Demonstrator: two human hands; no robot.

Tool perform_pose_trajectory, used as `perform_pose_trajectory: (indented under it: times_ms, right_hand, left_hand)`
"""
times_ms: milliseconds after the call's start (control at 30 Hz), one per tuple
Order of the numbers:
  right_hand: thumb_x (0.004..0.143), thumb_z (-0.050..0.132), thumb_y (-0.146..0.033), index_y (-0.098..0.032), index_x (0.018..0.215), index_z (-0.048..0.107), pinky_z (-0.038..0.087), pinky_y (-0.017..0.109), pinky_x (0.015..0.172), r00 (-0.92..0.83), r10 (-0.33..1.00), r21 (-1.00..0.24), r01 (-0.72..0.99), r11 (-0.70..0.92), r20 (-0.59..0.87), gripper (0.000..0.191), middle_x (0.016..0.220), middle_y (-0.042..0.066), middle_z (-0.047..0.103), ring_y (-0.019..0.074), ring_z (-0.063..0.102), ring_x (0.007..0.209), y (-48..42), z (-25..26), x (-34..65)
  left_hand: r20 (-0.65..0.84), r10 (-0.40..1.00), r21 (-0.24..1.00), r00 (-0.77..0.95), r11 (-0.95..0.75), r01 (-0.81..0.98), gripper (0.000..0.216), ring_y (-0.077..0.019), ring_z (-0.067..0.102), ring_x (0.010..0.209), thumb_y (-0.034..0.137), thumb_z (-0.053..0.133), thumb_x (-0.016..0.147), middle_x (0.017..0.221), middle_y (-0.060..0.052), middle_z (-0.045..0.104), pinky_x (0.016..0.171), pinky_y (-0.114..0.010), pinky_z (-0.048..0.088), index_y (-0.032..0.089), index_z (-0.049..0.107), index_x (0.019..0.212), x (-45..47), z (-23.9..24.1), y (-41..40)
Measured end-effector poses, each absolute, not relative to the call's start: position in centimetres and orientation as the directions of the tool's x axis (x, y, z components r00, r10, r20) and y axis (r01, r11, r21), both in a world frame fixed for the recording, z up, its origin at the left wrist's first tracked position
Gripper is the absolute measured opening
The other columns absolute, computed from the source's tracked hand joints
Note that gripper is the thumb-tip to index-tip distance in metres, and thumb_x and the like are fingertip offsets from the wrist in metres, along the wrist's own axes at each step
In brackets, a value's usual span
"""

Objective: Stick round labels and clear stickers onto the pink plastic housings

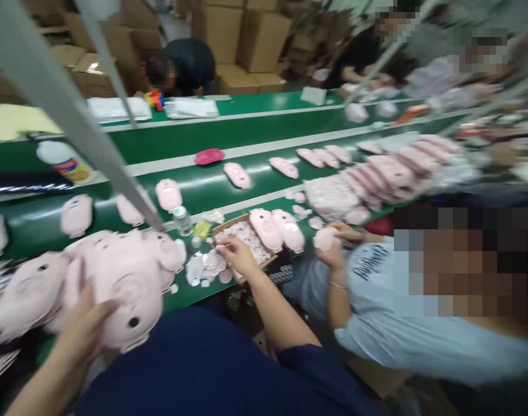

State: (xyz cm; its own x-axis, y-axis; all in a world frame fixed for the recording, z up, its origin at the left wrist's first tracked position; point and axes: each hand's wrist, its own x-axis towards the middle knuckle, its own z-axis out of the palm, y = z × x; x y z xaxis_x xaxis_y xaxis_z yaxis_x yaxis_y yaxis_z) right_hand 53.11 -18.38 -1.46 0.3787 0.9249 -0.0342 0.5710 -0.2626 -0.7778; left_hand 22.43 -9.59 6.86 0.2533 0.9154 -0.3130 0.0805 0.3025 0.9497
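My left hand (pixel 87 320) grips a pale pink plastic cover (pixel 132 283) by its left side, thumb on the face. The cover has a dark round hole and a raised circular mark. More pink covers (pixel 32 289) lie piled behind it and to its left. My right hand (pixel 238 255) reaches over a shallow cardboard box (pixel 269 261) full of small pale parts (pixel 246 236). Its fingertips are pinched together at the box's left edge; whatever is between them is too small to make out. Two pink covers (pixel 270 230) rest across the box's right side.
A green conveyor belt (pixel 194 188) carries spaced pink covers and one bright pink piece (pixel 209 156). Round clear discs (pixel 205 266) and a small jar (pixel 182 221) are beside the box. A co-worker in light blue (pixel 376 289) sits close at right. A metal post (pixel 95 133) slants at left.
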Motion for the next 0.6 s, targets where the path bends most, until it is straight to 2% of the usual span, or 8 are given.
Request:
perform_pose_trajectory:
  times_ms: [67,100,167,233,333,400,500,600]
  right_hand:
    - [0.094,0.059,-0.024,-0.021,0.101,0.071,0.056,0.03,0.082,0.227,0.973,-0.846,0.524,-0.097,0.029,0.015,0.101,0.005,0.073,0.0167,0.069,0.093,-18.7,1.4,51.2]
    - [0.095,0.058,-0.023,-0.022,0.103,0.072,0.056,0.032,0.084,0.089,0.987,-0.856,0.511,0.073,0.137,0.016,0.103,0.005,0.073,0.0172,0.069,0.095,-18.8,3.0,50.4]
    - [0.097,0.055,-0.019,-0.025,0.108,0.07,0.056,0.034,0.086,-0.144,0.955,-0.804,0.516,0.295,0.258,0.02,0.1,0.004,0.073,0.0176,0.068,0.095,-19.2,5.9,49.0]
    - [0.096,0.053,-0.015,-0.025,0.11,0.068,0.056,0.036,0.086,-0.254,0.929,-0.731,0.574,0.368,0.268,0.022,0.099,0.004,0.074,0.0194,0.068,0.095,-19.3,8.1,47.8]
    - [0.097,0.052,-0.013,-0.024,0.109,0.065,0.057,0.039,0.083,-0.274,0.919,-0.607,0.691,0.392,0.282,0.021,0.098,0.005,0.073,0.0224,0.068,0.093,-19.3,9.3,46.2]
    - [0.097,0.054,-0.016,-0.024,0.11,0.065,0.056,0.039,0.082,-0.184,0.917,-0.541,0.759,0.362,0.355,0.018,0.1,0.007,0.072,0.0234,0.067,0.093,-19.2,9.2,45.6]
    - [0.096,0.058,-0.019,-0.025,0.109,0.066,0.054,0.038,0.078,-0.052,0.877,-0.486,0.816,0.313,0.478,0.016,0.095,0.007,0.07,0.0224,0.066,0.087,-19.2,8.6,45.3]
    - [0.094,0.06,-0.014,-0.025,0.106,0.066,0.051,0.037,0.074,-0.074,0.845,-0.438,0.829,0.347,0.529,0.017,0.091,0.006,0.071,0.0214,0.064,0.081,-19.5,8.5,45.2]
  left_hand:
    - [-0.399,0.893,0.917,0.208,0.392,0.078,0.086,-0.0385,0.066,0.114,0.029,0.083,0.055,0.115,-0.009,0.074,0.09,-0.044,0.06,0.022,0.055,0.136,24.1,7.4,-10.2]
    - [-0.413,0.875,0.91,0.251,0.407,0.077,0.089,-0.0395,0.062,0.12,0.031,0.082,0.055,0.121,-0.012,0.071,0.097,-0.046,0.056,0.018,0.052,0.138,25.0,7.5,-10.4]
    - [-0.424,0.847,0.903,0.322,0.42,0.084,0.088,-0.0386,0.06,0.122,0.029,0.076,0.057,0.128,-0.014,0.066,0.102,-0.049,0.051,0.015,0.049,0.14,26.6,7.6,-10.5]
    - [-0.418,0.826,0.906,0.379,0.409,0.11,0.082,-0.0369,0.059,0.122,0.027,0.073,0.06,0.129,-0.013,0.064,0.104,-0.05,0.048,0.015,0.05,0.137,27.7,7.5,-10.7]
    - [-0.414,0.794,0.909,0.446,0.388,0.154,0.072,-0.0348,0.058,0.12,0.029,0.075,0.063,0.124,-0.011,0.064,0.104,-0.048,0.047,0.017,0.053,0.13,28.3,7.4,-11.3]
    - [-0.413,0.775,0.908,0.478,0.392,0.149,0.069,-0.0333,0.059,0.117,0.032,0.076,0.066,0.12,-0.009,0.064,0.1,-0.045,0.049,0.017,0.052,0.13,28.4,7.4,-11.6]
    - [-0.4,0.775,0.906,0.489,0.417,0.08,0.069,-0.0314,0.06,0.112,0.031,0.074,0.068,0.118,-0.009,0.064,0.094,-0.042,0.051,0.019,0.049,0.131,28.4,7.4,-11.8]
    - [-0.398,0.779,0.901,0.485,0.431,0.047,0.068,-0.0311,0.061,0.109,0.029,0.072,0.068,0.114,-0.008,0.064,0.091,-0.041,0.052,0.019,0.048,0.13,28.6,7.6,-11.8]
